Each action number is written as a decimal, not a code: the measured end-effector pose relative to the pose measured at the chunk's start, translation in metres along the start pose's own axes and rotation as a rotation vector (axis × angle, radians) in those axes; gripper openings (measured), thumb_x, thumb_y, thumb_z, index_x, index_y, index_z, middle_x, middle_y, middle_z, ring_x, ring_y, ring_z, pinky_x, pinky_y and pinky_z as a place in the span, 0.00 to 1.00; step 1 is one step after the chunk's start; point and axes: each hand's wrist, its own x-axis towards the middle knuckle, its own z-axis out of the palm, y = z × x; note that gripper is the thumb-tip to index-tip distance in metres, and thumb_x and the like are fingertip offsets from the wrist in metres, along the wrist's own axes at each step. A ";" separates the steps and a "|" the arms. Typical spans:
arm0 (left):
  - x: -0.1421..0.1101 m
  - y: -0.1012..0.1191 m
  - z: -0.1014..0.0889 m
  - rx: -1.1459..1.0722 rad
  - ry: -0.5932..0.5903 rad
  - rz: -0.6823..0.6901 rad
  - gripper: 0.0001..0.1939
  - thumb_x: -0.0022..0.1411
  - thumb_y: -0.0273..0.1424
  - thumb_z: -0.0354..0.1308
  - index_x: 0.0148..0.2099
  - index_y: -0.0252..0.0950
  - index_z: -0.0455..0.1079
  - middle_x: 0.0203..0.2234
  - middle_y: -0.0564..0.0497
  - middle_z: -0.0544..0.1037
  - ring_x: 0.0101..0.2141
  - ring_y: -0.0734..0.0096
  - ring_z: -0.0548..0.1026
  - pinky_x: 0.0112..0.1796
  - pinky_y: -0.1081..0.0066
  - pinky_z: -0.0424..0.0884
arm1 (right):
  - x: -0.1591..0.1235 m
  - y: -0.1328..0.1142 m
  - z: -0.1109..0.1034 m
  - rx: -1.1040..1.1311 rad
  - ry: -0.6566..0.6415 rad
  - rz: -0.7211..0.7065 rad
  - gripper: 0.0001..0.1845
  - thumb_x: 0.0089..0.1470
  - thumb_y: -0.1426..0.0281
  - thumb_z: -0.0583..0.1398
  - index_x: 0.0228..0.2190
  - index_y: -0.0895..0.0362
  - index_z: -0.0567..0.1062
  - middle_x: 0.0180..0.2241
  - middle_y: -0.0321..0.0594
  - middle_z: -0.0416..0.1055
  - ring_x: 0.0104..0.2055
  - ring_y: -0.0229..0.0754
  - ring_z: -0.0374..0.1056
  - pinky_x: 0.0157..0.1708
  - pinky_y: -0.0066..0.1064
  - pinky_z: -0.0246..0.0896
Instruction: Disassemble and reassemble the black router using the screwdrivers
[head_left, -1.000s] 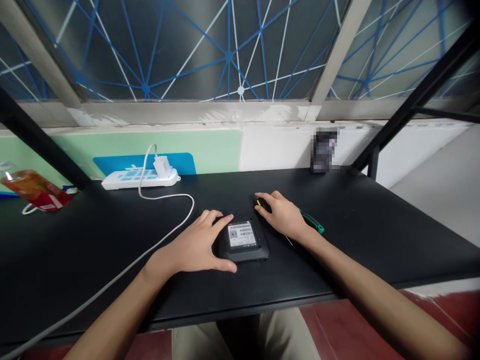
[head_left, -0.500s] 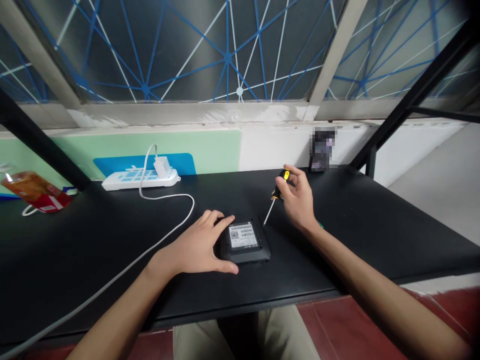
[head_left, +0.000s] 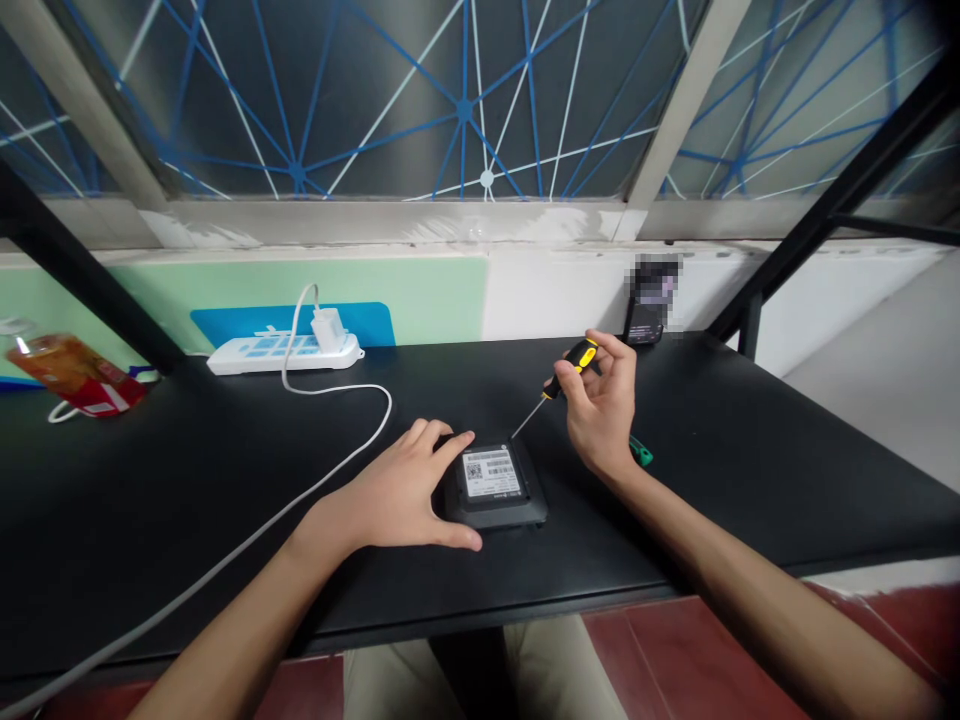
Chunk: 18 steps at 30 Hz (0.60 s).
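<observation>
Two hands are at work near the front edge of the black desk (head_left: 750,470). My left hand (head_left: 397,495) lies flat and open beside the little black box (head_left: 495,487), with thumb and fingers pressed on its left side to keep it from sliding. The box sits label up, near the middle of the front edge.

My right hand (head_left: 600,410) is closed around a screwdriver (head_left: 559,385) with a yellow and black handle. A second ago that hand lay low on the desk, just behind the box. Now it is lifted, and the thin metal tip points down at the back right corner of the box. Half a second ago the tool stood steeper; now it leans more to the side and the tip is close to the box. I cannot tell if it touches. I think the tool is now ready to work on that corner.

One green-handled tool (head_left: 640,455) lies on the desk behind my right wrist. A white power strip (head_left: 285,352) rests near the back edge, and its white cable (head_left: 330,470) runs toward the front left corner.
</observation>
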 end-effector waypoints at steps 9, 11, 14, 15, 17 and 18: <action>0.000 -0.002 0.001 0.017 -0.011 0.002 0.55 0.51 0.62 0.63 0.72 0.41 0.52 0.60 0.40 0.63 0.59 0.43 0.62 0.59 0.48 0.62 | 0.001 -0.007 0.000 0.028 -0.021 0.036 0.21 0.57 0.58 0.62 0.49 0.46 0.63 0.46 0.41 0.66 0.34 0.41 0.72 0.36 0.41 0.75; 0.001 -0.001 0.000 0.025 -0.018 -0.005 0.55 0.51 0.62 0.63 0.72 0.40 0.52 0.60 0.39 0.63 0.59 0.43 0.62 0.59 0.48 0.62 | 0.003 -0.008 -0.001 0.048 0.001 0.040 0.19 0.56 0.60 0.62 0.47 0.47 0.65 0.43 0.40 0.67 0.34 0.41 0.72 0.36 0.41 0.75; 0.001 0.001 -0.002 0.032 -0.030 -0.012 0.56 0.51 0.62 0.63 0.72 0.38 0.52 0.60 0.38 0.63 0.59 0.43 0.62 0.60 0.48 0.62 | 0.004 -0.009 -0.003 0.084 -0.021 0.079 0.14 0.60 0.63 0.58 0.47 0.48 0.65 0.41 0.40 0.70 0.34 0.41 0.74 0.39 0.42 0.75; 0.001 0.002 -0.002 0.031 -0.033 -0.014 0.56 0.51 0.61 0.63 0.72 0.37 0.52 0.60 0.38 0.63 0.59 0.44 0.62 0.60 0.49 0.62 | 0.004 -0.010 -0.004 0.107 -0.035 0.095 0.13 0.61 0.63 0.56 0.48 0.49 0.64 0.42 0.40 0.71 0.35 0.41 0.75 0.40 0.42 0.75; 0.000 0.002 -0.003 0.027 -0.037 -0.014 0.56 0.51 0.61 0.64 0.72 0.36 0.52 0.60 0.38 0.63 0.59 0.44 0.62 0.60 0.50 0.61 | 0.004 -0.010 -0.004 0.161 -0.052 0.128 0.13 0.62 0.64 0.54 0.48 0.49 0.63 0.43 0.40 0.72 0.36 0.40 0.76 0.41 0.42 0.75; 0.000 0.002 -0.003 0.027 -0.035 -0.014 0.56 0.51 0.61 0.64 0.72 0.36 0.52 0.60 0.38 0.63 0.59 0.44 0.62 0.60 0.50 0.61 | 0.004 -0.010 -0.004 0.182 -0.050 0.140 0.13 0.62 0.63 0.54 0.48 0.49 0.63 0.44 0.40 0.72 0.36 0.40 0.76 0.41 0.41 0.75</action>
